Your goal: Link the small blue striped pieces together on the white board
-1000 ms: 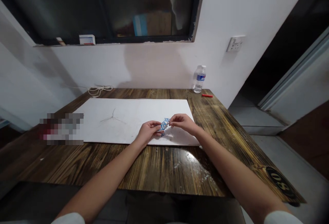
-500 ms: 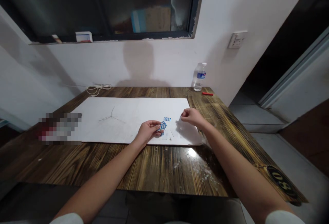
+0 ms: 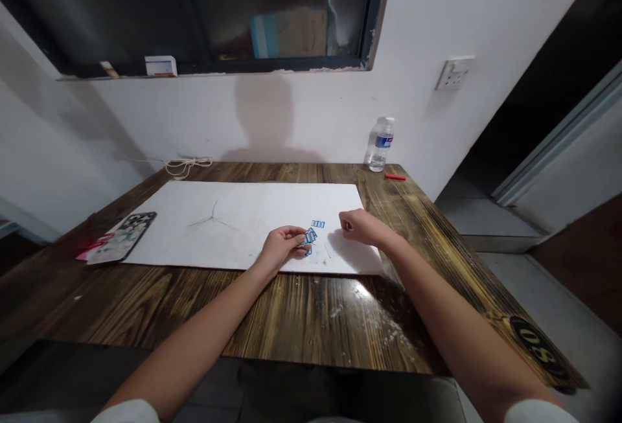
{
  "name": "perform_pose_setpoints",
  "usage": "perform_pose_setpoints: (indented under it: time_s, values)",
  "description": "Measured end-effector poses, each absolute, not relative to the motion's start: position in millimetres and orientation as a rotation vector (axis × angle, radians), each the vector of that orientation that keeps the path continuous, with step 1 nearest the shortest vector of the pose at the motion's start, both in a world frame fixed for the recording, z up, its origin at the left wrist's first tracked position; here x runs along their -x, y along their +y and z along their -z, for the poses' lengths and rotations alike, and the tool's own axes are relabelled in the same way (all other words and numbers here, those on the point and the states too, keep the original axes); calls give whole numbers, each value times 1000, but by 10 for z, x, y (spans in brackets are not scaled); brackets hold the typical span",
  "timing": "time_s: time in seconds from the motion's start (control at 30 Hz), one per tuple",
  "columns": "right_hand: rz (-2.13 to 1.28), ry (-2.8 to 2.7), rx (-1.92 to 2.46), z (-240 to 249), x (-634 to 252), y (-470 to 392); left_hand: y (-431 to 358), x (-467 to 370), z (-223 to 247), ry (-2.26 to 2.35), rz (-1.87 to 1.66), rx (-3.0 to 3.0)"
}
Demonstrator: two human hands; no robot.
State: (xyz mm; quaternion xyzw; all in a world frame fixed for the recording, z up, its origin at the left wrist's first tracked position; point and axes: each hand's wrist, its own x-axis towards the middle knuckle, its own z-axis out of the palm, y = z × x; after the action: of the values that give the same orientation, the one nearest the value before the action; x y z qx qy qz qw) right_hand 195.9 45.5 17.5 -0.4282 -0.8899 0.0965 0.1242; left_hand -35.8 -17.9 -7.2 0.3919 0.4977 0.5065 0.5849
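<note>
My left hand (image 3: 282,247) is closed, with thumb and fingers pinching a small blue-and-white piece (image 3: 310,237) made up of rectangular outlines. It is just above the white board (image 3: 262,206). A row of similar small blue-edged rectangles (image 3: 318,223) lies on the board just beyond it. My right hand (image 3: 358,227) is curled over the board's right end, apart from the left one. Its fingertips are pressed together, and anything between them is too small or hidden to make out. Thin dark marks or strands (image 3: 328,251) are on the board between the hands.
A wooden table (image 3: 291,319) bears the board. At its left lies a dark-edged flat item (image 3: 129,235) beside something red. Thin dark strands (image 3: 212,218) lie farther left on the board. A cable (image 3: 187,164), a water bottle (image 3: 382,148) and a red stick (image 3: 395,177) are at the back.
My right hand has dropped slightly and turned, its knuckles now more toward the camera. The left hand keeps its pinch on the blue-and-white piece. The whole view has shifted a little.
</note>
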Motion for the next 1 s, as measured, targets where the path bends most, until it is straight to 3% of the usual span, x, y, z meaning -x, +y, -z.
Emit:
perform_pose_setpoints:
  time_s: [0.37, 0.77, 1.0]
  values:
    - [-644, -2340, 1252, -201, -2012, 412, -173, 353, 72, 1176, -1173, -911]
    - [-1454, -1803, 578, -278, -1696, 85, -180, 368, 65, 1107, -1169, -939]
    - [-1158, -2040, 594, -128, -1711, 173, -221, 380, -4, 1081, -1067, -1048]
